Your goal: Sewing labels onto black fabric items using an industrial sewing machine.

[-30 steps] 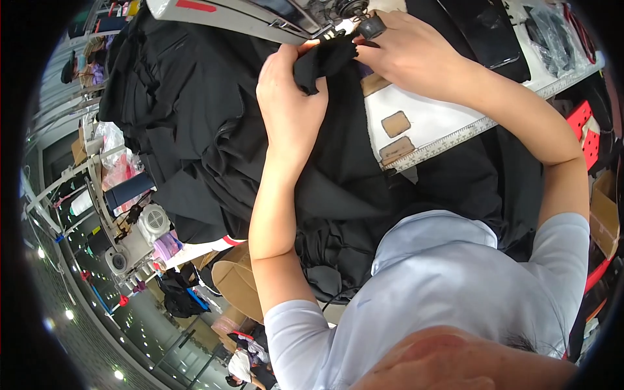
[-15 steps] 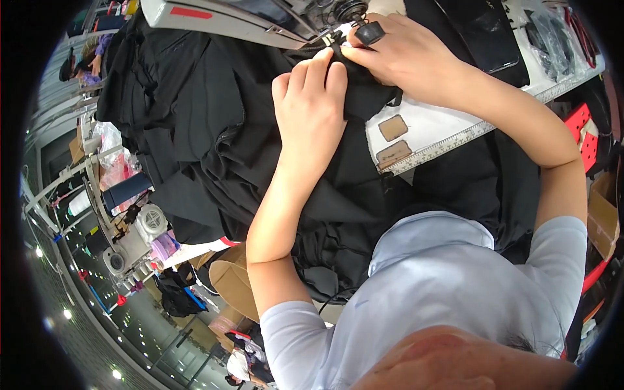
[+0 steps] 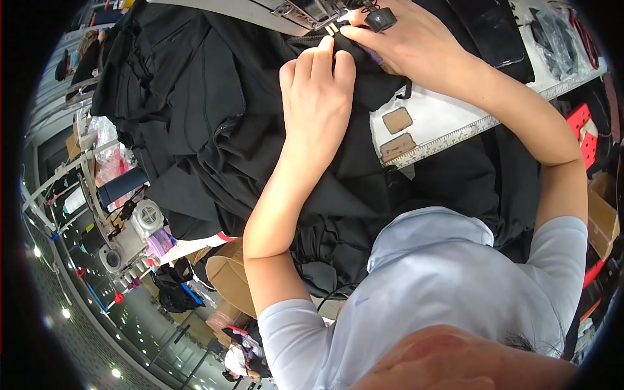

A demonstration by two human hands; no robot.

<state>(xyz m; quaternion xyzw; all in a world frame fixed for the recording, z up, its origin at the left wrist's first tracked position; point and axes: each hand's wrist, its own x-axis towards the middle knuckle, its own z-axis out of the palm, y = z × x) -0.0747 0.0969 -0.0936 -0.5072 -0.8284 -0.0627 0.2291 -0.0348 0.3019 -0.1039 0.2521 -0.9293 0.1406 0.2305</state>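
Observation:
Black fabric (image 3: 175, 117) lies heaped under and left of a white sewing machine head (image 3: 247, 14) at the top. My left hand (image 3: 316, 101) presses on the fabric just before the presser foot (image 3: 331, 27), its fingers curled together on the cloth and one reaching further up. My right hand (image 3: 416, 49) is beside the needle area, thumb pointing left onto the cloth's edge, other fingertips partly hidden behind a black round fitting (image 3: 380, 19). A small purple patch shows under that hand; what it is, I cannot tell.
A white table edge with measuring tape (image 3: 448, 135) runs rightward, bearing a black glossy device (image 3: 487, 39) and plastic bags (image 3: 552, 49). A red perforated item (image 3: 578, 130) and cardboard box (image 3: 601, 221) are at right. Another machine (image 3: 146, 214) stands left; another person (image 3: 237, 361) is at lower left.
My left hand has turned and moved right and up, its fingers now over the fabric. The folded black piece held upright earlier now lies down under my hands. My right thumb has shifted toward the needle.

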